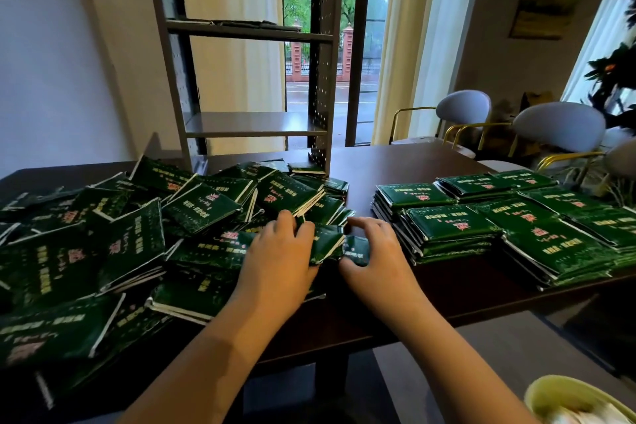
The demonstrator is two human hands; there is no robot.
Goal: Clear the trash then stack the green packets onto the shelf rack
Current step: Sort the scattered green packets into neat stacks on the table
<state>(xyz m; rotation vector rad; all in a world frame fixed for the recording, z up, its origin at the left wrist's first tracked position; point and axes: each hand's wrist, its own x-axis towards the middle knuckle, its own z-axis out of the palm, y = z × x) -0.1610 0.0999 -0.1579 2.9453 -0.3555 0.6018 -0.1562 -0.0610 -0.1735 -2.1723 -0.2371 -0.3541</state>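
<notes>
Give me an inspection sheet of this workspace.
Surface: dark brown wooden table, partly covered.
Job's things: loose heap of green foil packets left; neat stacks of green foil packets right; grey metal shelf rack behind, flat dark packets on its upper shelf.
Clutter: yellow-green round container, pale contents.
Hands: left hand grips one green packet; right hand pinches a second green packet.
Cables: nothing seen.
Surroundings: grey gold-framed chairs, cream curtains, window.

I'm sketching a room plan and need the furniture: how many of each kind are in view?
Shelf rack: 1
Table: 1
Grey-backed chairs: 3, the last cut off at the right edge
Total: 5
</notes>
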